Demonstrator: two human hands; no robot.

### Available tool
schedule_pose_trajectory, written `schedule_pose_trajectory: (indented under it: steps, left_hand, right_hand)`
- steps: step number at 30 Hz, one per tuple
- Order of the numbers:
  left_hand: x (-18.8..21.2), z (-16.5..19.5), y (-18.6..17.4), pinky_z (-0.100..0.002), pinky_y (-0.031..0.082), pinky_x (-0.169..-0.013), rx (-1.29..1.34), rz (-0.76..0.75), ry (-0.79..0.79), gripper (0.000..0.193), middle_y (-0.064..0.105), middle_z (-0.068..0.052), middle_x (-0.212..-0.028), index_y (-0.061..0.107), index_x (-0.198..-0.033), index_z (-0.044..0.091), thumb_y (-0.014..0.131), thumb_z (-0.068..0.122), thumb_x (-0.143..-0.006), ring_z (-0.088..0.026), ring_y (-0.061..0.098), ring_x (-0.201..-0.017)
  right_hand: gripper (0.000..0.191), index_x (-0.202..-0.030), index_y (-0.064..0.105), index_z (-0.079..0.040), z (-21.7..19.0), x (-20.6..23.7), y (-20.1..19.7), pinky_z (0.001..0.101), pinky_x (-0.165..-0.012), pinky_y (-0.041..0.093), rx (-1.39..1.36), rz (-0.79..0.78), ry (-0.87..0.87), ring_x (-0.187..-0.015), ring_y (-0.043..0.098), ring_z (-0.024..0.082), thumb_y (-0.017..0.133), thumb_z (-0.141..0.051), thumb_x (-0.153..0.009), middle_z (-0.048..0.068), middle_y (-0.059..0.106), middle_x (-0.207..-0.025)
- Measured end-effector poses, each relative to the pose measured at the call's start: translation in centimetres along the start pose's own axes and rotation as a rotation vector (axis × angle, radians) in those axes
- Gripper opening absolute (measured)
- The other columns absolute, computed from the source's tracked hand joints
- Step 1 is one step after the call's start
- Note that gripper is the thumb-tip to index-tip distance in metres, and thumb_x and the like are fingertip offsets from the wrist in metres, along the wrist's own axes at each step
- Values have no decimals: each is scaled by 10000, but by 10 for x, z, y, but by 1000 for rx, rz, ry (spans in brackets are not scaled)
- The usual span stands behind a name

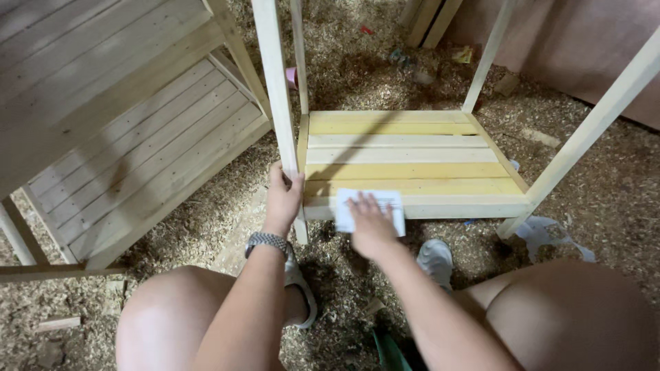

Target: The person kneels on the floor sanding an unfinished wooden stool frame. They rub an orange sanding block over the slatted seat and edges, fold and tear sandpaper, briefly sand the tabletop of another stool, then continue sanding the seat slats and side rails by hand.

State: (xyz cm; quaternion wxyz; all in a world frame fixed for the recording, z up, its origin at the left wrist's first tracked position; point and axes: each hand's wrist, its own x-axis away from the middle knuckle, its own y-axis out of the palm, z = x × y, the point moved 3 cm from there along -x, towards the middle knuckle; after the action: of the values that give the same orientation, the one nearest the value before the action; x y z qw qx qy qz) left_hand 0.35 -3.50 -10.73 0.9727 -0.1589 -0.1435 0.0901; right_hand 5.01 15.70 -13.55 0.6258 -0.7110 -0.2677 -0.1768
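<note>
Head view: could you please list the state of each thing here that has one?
Left hand: gripping the pale wooden upright post.
Right hand: pressed flat on the white rectangular paper sheet.
White paper sheet: lying flat on the front edge of the low yellow slatted wooden shelf.
Metal wristwatch: worn on the left wrist.

Under my right hand (370,223) lies a sheet of white paper (370,208), matt and flat. My left hand (282,198) grips a post (278,89) of pale, bare wood, smooth-planed and unvarnished. The shelf slats (405,158) are raw wood too, some yellower. My wristwatch band (267,241) looks like glinting metal. Rough sawdust (357,75) covers the floor.
</note>
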Motion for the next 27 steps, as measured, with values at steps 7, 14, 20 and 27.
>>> schedule_pose_trajectory:
  steps: [7,14,20,27]
  left_hand:
    - [-24,13,-18,-433,534,-998,-420,-178,-36,422,708,-203,-1235,529,-1294,22,661,250,-965,-331,686,-1146]
    - [-26,12,-23,-467,520,-975,-506,-224,35,446,719,-205,-1199,597,-1257,74,670,365,-927,-365,676,-1132]
    - [-11,-4,-16,-527,520,-927,-626,-141,-29,486,701,-261,-1128,529,-1259,33,642,403,-965,-442,666,-1070]
    - [0,0,-16,-515,546,-888,-557,-161,-74,411,733,-239,-1038,552,-1185,20,594,381,-993,-418,710,-992]
  right_hand:
    - [672,-1627,319,-231,41,-12,12,545,-1293,141,-112,136,147,-1593,209,249,484,-51,-1001,54,265,-1707]
    - [815,-1612,181,-146,60,-19,13,569,-1236,55,-106,178,244,-1564,81,297,566,-55,-900,59,107,-1702]
    - [655,-1553,307,-157,-64,-17,37,608,-1241,9,70,-64,-59,-1595,5,334,503,-65,-935,93,28,-1739]
    - [896,-1634,197,-325,-9,3,-9,560,-1286,-6,-54,-25,140,-1594,60,251,519,54,-888,-13,67,-1729]
